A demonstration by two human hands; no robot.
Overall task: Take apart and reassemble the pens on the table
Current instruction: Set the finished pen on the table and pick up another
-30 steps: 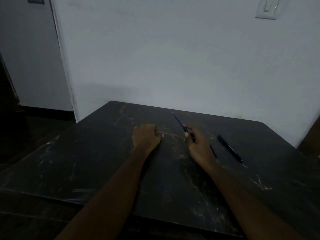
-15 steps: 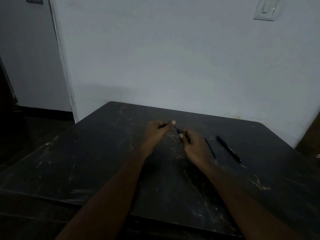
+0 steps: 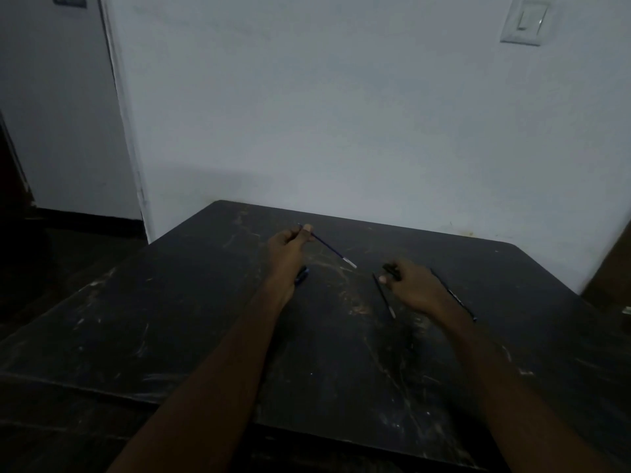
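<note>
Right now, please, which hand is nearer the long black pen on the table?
Right. The right hand is just left of the long black pen; left hand far left.

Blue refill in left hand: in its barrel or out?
Out. The left hand pinches the bare blue refill by one end; no barrel surrounds it.

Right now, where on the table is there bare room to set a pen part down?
Bare: the wide stretch of table left of the left hand, the near strip between the forearms, and the far right corner beyond the dark pen. Crowded: between the hands, where the held blue refill, a loose refill and the right hand gripping a dark part sit close.
</note>
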